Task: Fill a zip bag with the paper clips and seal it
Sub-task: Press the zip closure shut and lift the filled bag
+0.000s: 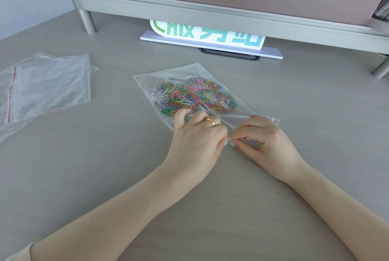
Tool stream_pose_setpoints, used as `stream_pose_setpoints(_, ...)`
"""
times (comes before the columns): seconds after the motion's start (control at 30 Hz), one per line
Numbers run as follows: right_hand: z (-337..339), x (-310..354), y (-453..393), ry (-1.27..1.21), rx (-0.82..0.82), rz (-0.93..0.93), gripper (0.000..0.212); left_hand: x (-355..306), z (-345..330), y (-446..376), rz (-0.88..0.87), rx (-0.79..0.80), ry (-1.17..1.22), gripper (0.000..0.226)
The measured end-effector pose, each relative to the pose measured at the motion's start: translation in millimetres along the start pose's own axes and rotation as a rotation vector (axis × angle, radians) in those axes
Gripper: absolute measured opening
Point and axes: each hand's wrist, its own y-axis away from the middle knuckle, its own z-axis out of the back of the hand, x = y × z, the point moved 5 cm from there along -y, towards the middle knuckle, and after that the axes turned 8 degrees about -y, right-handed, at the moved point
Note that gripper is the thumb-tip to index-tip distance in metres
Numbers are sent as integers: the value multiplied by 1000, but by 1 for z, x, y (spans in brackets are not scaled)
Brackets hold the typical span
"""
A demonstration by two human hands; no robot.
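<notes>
The zip bag [189, 83] lies flat on the desk [210, 208], just ahead of the person, with its closed bottom pointing away and its red-lined mouth toward them. That orientation suits sealing, since the opening sits right under the fingers. The paper clips [193, 96] are all inside, heaped in the far half of the bag, which leaves the plastic near the mouth slack and easy to press together. The left hand [197, 136] and the right hand [265, 136] meet at the zip strip: each pinches the strip between thumb and fingertips, nearly touching the other at the middle of the mouth. The left hand's outer fingers also rest on the bag beside the clips, apparently to keep it from sliding. Judging by this, filling is done and sealing is under way; how much of the strip is already closed cannot be told.

The right end of the strip [275, 121] shows past the right hand, with bare desk beyond it for running the pinch outward. Spare empty bags [48, 83] lie well apart to the left, and a raised shelf [189, 6] with a sign [210, 35] under it stands well behind.
</notes>
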Motion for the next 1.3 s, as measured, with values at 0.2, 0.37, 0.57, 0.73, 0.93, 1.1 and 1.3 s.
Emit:
stream_pose_setpoints(0.2,-2,5,1,58,17,52,17,-2,1,1,-19,4,16,27)
stream_pose_setpoints(0.37,1,4,-2,81,0,26,17,2,0,-1,-18,23,-41,29)
stream_pose_setpoints(0.57,4,1,-2,58,-17,4,19,4,5,-4,11,-10,-50,21)
stream_pose_setpoints(0.73,1,2,-1,9,17,-17,17,0,5,-3,-6,2,-73,26)
stream_pose_setpoints(0.93,-1,5,-1,52,3,28,12,-1,6,-3,-14,-2,-40,27)
stream_pose_setpoints(1.1,4,1,-1,47,-10,-8,16,6,8,-7,10,4,-46,26)
stream_pose_setpoints(1.3,2,-1,0,-20,-19,-46,15,4,9,-7,-3,3,-67,20)
